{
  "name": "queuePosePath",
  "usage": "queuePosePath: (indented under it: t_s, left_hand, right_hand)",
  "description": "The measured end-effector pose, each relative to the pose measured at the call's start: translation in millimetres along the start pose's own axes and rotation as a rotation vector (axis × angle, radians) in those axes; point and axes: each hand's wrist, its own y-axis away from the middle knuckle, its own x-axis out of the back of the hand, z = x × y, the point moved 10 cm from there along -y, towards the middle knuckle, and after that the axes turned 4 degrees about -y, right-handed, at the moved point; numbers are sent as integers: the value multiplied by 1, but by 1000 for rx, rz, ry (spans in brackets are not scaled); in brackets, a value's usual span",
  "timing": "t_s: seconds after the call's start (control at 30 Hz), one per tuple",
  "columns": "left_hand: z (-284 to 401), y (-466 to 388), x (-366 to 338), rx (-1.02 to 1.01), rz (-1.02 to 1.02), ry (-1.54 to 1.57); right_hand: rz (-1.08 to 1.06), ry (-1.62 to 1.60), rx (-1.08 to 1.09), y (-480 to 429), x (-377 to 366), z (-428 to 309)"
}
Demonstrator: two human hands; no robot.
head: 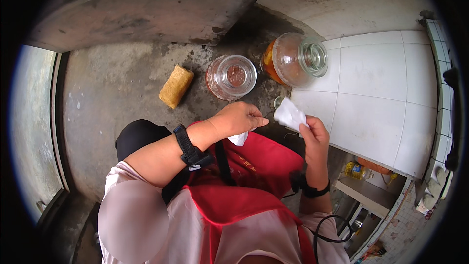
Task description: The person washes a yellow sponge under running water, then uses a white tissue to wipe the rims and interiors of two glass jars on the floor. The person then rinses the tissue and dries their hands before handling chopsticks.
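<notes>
My left hand (240, 119) reaches across in front of me, its fingers closed on a crumpled white tissue (239, 138) that hangs below the palm. Between the thumb and fingers of my right hand (316, 135) is another piece of white tissue (289, 114), slightly blurred. Just beyond the hands stands a wide glass jar (232, 77) with a reddish-brown bottom or contents, seen from above. A larger round glass jar (293, 60) with orange contents and a thick glass lid stands to its right. A small glass object (278, 102) is partly hidden behind the right-hand tissue.
A yellow-brown, rough-textured block (176, 86) lies on the stained concrete floor (110, 91). To the right is a white-tiled counter (370, 73), with a yellow oil bottle (355, 170) on the shelf (366, 192) beneath. A dark panel (146, 14) rises beyond the jars. A red apron (234, 201) covers my front.
</notes>
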Motion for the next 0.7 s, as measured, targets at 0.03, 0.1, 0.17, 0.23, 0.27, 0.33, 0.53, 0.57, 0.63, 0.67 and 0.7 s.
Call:
queuePosePath:
  t_s: [0.03,0.1,0.17,0.23,0.27,0.33,0.53,0.57,0.63,0.67,0.7]
  left_hand:
    - [-5,-2,-3,37,-35,70]
    - [1,-2,-5,-61,1,192]
    - [3,-4,-12,-111,-71,436]
    - [-1,-6,-14,-107,-57,554]
    - [-3,-8,-12,-111,-32,570]
    - [-8,-11,-5,-112,27,482]
    - [-9,-12,-4,-139,12,488]
    - [-4,-10,-3,-194,12,495]
    - [-2,-9,2,-233,69,470]
    - [2,-7,6,-280,91,458]
    - [-1,-8,8,-256,105,458]
  right_hand:
    - [0,5,31,-3,-8,2]
    - [-138,62,-54,-7,-37,19]
    - [-318,-366,-150,-3,-73,30]
    - [-314,-508,-240,-7,-82,40]
    - [-303,-467,-239,-10,-82,42]
    - [-257,-372,-251,-15,-79,46]
    - [-362,-297,-210,-24,-88,40]
    - [-374,-317,-295,-24,-90,47]
    - [-392,-411,-353,-27,-94,49]
    - [-357,-435,-401,-29,-93,53]
    - [-408,-456,-392,-30,-98,51]
